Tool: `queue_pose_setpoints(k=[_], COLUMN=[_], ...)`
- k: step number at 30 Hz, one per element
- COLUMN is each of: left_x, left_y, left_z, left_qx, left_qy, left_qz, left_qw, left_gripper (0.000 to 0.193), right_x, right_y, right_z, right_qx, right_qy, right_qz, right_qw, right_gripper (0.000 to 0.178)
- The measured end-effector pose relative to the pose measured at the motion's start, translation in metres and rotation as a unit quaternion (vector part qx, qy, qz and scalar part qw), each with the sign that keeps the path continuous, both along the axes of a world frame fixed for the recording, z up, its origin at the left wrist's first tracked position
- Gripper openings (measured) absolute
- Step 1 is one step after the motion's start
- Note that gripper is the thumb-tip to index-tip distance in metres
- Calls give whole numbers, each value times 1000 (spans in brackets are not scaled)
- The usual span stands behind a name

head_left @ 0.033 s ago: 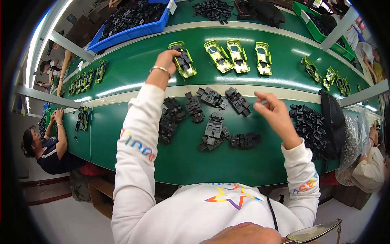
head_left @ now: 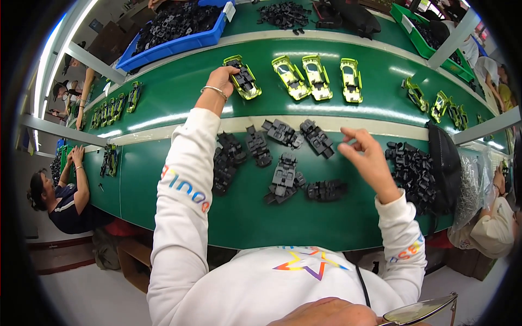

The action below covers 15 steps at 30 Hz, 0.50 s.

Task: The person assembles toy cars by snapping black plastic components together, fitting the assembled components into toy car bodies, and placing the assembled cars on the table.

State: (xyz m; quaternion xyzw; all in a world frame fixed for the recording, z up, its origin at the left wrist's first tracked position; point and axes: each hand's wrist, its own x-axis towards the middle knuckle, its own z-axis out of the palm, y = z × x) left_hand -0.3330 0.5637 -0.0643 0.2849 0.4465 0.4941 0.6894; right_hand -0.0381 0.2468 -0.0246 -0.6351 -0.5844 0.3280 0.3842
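My left hand (head_left: pixel 220 77) reaches far forward onto the green conveyor belt (head_left: pixel 179 92) and grips the near end of a lime-green toy car (head_left: pixel 244 80) that lies with its black chassis up. My right hand (head_left: pixel 365 155) hovers above the green bench (head_left: pixel 304 223), fingers loosely curled with thumb and forefinger close together; nothing shows between them. Several black chassis parts (head_left: pixel 283 178) lie scattered on the bench between my arms. A heap of small black parts (head_left: pixel 412 168) sits just right of my right hand.
Three more lime-green cars (head_left: pixel 317 77) ride the belt to the right, others farther along both ways. A blue bin (head_left: pixel 179 41) and a green bin (head_left: pixel 421 24) of black parts stand behind the belt. A black bag (head_left: pixel 445 160) lies at right. People work at left (head_left: pixel 60 198) and right (head_left: pixel 489 231).
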Motion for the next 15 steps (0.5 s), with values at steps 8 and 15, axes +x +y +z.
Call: queue_pose_setpoints(k=[8, 15], left_x=[17, 19], left_y=[59, 74], left_z=[-42, -43], left_qx=[51, 167], left_qy=[122, 539], left_qz=[-27, -64], left_qw=[991, 823], left_gripper=[34, 52], right_x=[-15, -27], right_y=[-2, 15], right_z=[6, -10], right_qx=[19, 50], right_qy=[-166, -276], right_qz=[-11, 13], right_qw=[986, 960], right_gripper=[49, 52])
